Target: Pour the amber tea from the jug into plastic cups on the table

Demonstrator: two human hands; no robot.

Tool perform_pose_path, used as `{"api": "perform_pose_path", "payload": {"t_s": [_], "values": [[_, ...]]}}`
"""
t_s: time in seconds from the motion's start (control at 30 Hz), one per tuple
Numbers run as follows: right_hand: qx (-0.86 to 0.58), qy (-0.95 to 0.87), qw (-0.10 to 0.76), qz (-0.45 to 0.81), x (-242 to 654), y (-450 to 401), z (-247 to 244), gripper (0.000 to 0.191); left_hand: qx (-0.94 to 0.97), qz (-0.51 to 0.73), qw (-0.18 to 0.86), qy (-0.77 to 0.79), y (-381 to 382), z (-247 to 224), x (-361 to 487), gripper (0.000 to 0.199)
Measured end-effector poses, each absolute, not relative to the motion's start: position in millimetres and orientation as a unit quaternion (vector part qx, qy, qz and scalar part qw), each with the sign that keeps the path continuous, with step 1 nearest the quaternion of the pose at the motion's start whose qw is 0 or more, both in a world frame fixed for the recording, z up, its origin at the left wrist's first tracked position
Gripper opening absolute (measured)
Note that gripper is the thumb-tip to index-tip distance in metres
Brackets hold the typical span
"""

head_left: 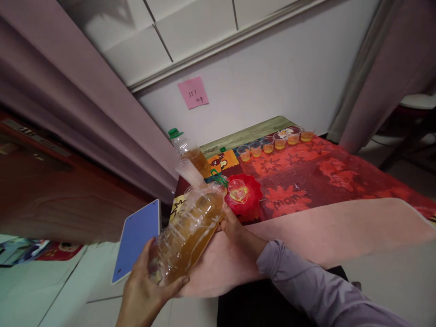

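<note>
A big clear plastic bottle point(192, 234) of amber liquid lies tilted between my hands, its neck end toward the table. My left hand point(145, 274) is closed round its base. Near the neck, my right hand point(235, 227) grips the bottle's side, with some fingers hidden behind it. A green handle point(220, 178) sticks out by the neck. Just past the neck is a red scalloped plate point(254, 197) bearing a clear plastic cup point(235, 188). Whether liquid is flowing, I cannot tell.
Behind stand a second bottle point(195, 159) with a green cap and a stack of clear cups point(190, 173). Several cups of amber liquid point(267, 145) line the table's back edge. A loose green cap point(222, 149) lies nearby. A blue board point(138, 238) stands at left.
</note>
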State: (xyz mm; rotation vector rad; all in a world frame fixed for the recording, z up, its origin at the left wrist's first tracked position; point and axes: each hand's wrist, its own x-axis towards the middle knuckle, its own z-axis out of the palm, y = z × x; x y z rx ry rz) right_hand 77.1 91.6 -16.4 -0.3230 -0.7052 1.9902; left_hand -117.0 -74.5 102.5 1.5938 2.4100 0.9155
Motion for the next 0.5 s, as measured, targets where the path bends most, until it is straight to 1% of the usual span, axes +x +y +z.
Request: {"api": "perform_pose_path", "payload": {"t_s": [0.23, 0.5], "values": [[-0.138, -0.253, 0.481, 0.828, 78.2, 91.0, -13.5, 0.081, 0.536, 0.297, 0.030, 0.790, -72.4, 104.7, -118.0, 0.131], [-0.172, -0.222, 0.482, 0.830, 74.5, 91.9, -17.4, 0.077, 0.533, 0.294, 0.048, 0.792, -68.8, 111.1, -114.8, 0.134]]}}
